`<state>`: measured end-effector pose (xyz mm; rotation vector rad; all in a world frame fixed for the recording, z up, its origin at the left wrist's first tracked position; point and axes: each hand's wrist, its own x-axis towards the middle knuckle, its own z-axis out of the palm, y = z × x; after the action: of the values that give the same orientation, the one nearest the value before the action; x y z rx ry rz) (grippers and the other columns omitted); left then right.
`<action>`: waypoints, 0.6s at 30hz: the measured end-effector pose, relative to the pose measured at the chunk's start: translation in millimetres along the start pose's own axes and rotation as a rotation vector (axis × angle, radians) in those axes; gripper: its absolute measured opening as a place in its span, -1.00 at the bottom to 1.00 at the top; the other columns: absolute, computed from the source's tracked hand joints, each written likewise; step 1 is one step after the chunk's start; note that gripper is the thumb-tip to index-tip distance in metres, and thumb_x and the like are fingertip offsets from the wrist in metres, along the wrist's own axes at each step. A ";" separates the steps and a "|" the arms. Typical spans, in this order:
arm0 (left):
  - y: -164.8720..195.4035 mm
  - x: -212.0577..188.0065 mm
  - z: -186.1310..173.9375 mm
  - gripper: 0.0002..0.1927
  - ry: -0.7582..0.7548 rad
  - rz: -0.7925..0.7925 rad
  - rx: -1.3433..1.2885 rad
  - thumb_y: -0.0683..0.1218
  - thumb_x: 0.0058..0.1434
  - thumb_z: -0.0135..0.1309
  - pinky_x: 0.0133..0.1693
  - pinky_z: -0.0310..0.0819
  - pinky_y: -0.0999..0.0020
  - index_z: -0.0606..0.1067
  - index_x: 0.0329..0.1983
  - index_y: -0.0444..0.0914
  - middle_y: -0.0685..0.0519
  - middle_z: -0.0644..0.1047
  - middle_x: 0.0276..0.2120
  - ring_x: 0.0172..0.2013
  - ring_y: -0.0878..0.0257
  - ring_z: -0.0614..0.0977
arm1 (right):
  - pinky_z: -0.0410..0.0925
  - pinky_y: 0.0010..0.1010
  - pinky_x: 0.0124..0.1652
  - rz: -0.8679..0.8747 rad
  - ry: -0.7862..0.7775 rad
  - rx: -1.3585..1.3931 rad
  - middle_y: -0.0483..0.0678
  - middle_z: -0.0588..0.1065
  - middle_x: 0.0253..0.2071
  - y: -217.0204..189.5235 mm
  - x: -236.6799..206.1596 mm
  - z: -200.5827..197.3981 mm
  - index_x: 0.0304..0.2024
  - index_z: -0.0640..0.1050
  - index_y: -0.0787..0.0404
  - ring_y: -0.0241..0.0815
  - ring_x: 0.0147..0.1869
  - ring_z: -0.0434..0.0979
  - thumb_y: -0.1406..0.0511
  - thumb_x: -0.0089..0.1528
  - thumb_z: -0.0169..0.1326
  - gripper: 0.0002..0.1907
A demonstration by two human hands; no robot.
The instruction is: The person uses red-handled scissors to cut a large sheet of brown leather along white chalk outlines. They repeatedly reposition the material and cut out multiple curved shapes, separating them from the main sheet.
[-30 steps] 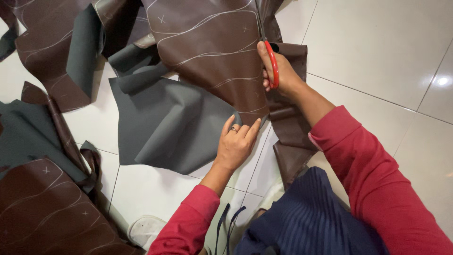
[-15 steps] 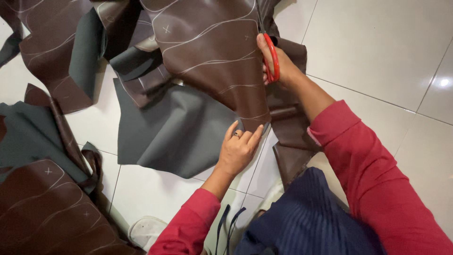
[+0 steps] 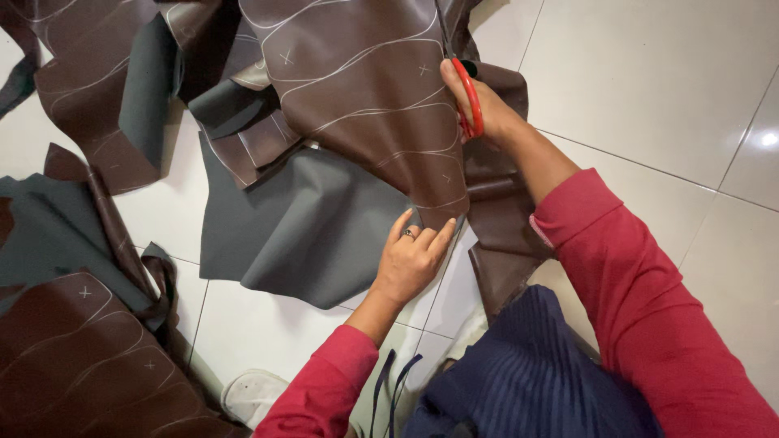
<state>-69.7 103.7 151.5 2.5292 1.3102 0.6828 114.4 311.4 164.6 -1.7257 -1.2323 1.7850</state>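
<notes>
A large brown leather sheet (image 3: pixel 365 89) with white chalk lines and small crosses lies spread on the tiled floor. My right hand (image 3: pixel 487 109) grips red-handled scissors (image 3: pixel 469 93) at the sheet's right edge, the blades pointing away from me into the leather. My left hand (image 3: pixel 414 259) rests fingers-down on the near tip of the same sheet, pinching or pressing its lower corner. Grey backing (image 3: pixel 308 227) shows where the leather folds over. Both sleeves are red.
More brown leather pieces lie at the upper left (image 3: pixel 89 89) and lower left (image 3: pixel 73 357), with a dark grey piece (image 3: pixel 40 219) between. A cut brown strip (image 3: pixel 503 235) lies under my right forearm. White shoe (image 3: pixel 251 393) near the bottom. White floor tiles (image 3: pixel 649 81) at right.
My right hand with the scissors has moved farther up the sheet's right edge. My left hand stays on the sheet's near tip, and the sheet has shifted slightly toward me.
</notes>
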 end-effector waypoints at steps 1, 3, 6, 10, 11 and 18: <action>-0.2 0.0 -0.4 -0.62 0.001 0.001 -0.004 -0.14 0.29 0.13 0.24 0.39 0.09 0.56 0.19 -0.15 0.13 0.39 -0.49 -0.40 0.23 0.50 | 0.32 -0.43 -0.55 0.011 0.012 0.015 -0.15 0.34 -0.61 -0.4 0.7 1.6 -0.32 0.52 0.17 -0.28 -0.59 0.39 -0.38 0.23 -0.23 -0.21; 0.2 -0.5 0.8 -0.62 0.002 0.002 -0.015 -0.12 0.29 0.13 0.23 0.39 0.09 0.56 0.19 -0.16 0.11 0.38 -0.49 -0.39 0.22 0.51 | 0.32 -0.43 -0.55 0.020 0.038 0.044 -0.17 0.32 -0.60 0.5 1.5 4.7 -0.32 0.50 0.16 -0.28 -0.60 0.38 -0.38 0.23 -0.22 -0.22; 2.3 -1.1 4.0 -0.64 0.014 -0.010 -0.015 -0.11 0.31 0.15 0.23 0.39 0.09 0.56 0.18 -0.17 0.11 0.38 -0.50 -0.39 0.21 0.50 | 0.30 -0.43 -0.58 0.004 0.055 0.109 -0.18 0.30 -0.61 3.2 0.4 10.5 -0.33 0.50 0.16 -0.29 -0.61 0.36 -0.39 0.22 -0.23 -0.21; 6.8 -5.2 12.5 -0.64 0.012 0.001 0.011 -0.11 0.30 0.15 0.23 0.40 0.09 0.57 0.17 -0.16 0.11 0.38 -0.50 -0.41 0.22 0.50 | 0.26 -0.43 -0.61 0.006 0.037 0.191 -0.18 0.27 -0.62 14.3 -3.1 13.7 -0.35 0.48 0.14 -0.28 -0.64 0.33 -0.40 0.20 -0.22 -0.21; 7.3 -6.4 14.2 -0.64 0.008 0.003 0.014 -0.11 0.30 0.15 0.23 0.40 0.08 0.57 0.17 -0.16 0.11 0.38 -0.51 -0.41 0.22 0.50 | 0.26 -0.43 -0.61 0.017 0.039 0.193 -0.18 0.27 -0.62 15.4 -3.6 13.5 -0.36 0.48 0.14 -0.29 -0.64 0.33 -0.40 0.20 -0.21 -0.22; 5.5 -8.1 14.4 -0.64 0.013 -0.011 -0.022 -0.10 0.30 0.15 0.22 0.40 0.08 0.57 0.17 -0.16 0.12 0.39 -0.50 -0.42 0.23 0.50 | 0.31 -0.48 -0.65 0.037 0.096 0.171 -0.21 0.25 -0.63 13.9 -6.9 11.4 -0.48 0.30 0.09 -0.35 -0.66 0.32 -0.40 0.19 -0.16 -0.26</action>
<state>-62.7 94.3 138.7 2.5025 1.3129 0.7092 109.1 294.7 156.5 -1.7247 -0.9843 1.7507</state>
